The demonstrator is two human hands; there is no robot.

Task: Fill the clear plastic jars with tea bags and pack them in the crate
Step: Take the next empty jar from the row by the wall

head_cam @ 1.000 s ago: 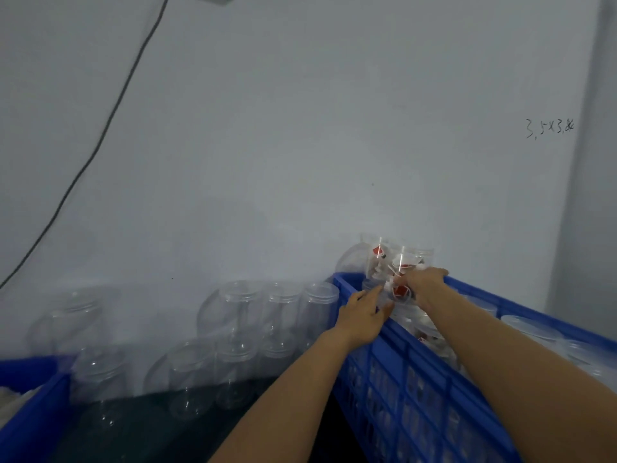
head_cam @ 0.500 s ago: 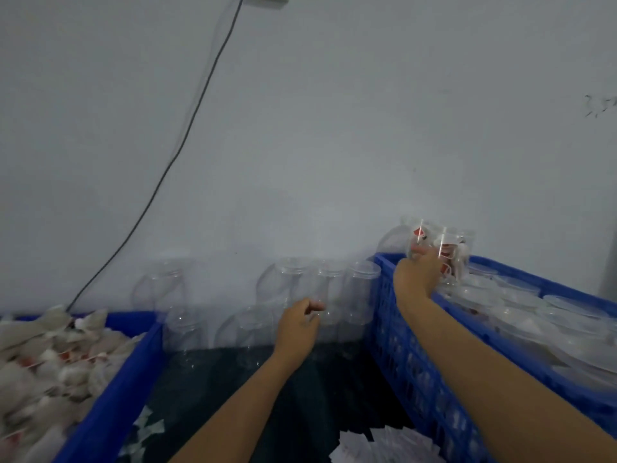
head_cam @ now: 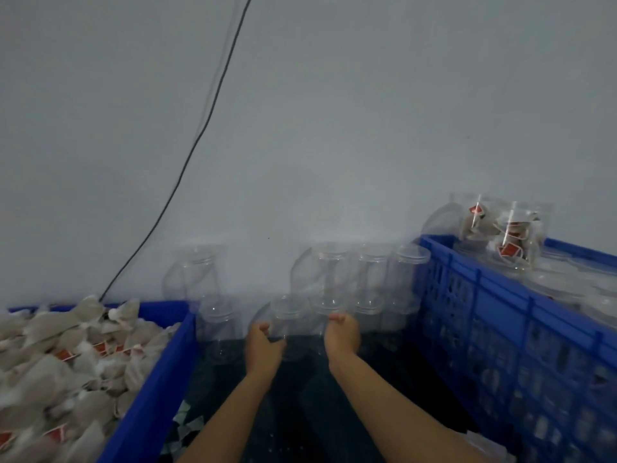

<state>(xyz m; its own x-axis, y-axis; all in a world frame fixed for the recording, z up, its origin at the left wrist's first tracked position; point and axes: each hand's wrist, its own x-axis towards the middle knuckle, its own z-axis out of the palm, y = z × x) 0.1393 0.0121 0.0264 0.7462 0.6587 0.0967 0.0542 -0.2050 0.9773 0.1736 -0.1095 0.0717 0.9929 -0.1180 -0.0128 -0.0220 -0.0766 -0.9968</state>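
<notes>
We have our left hand (head_cam: 263,345) and right hand (head_cam: 342,335) on either side of an empty clear plastic jar (head_cam: 293,324) standing on the dark counter (head_cam: 300,412), fingers curled round its walls. Beyond this grip, more empty jars (head_cam: 364,279) are stacked against the wall. Right of it stands the blue crate (head_cam: 500,329) with filled jars (head_cam: 497,228); left, a blue bin (head_cam: 150,389) of tea bags (head_cam: 60,355).
</notes>
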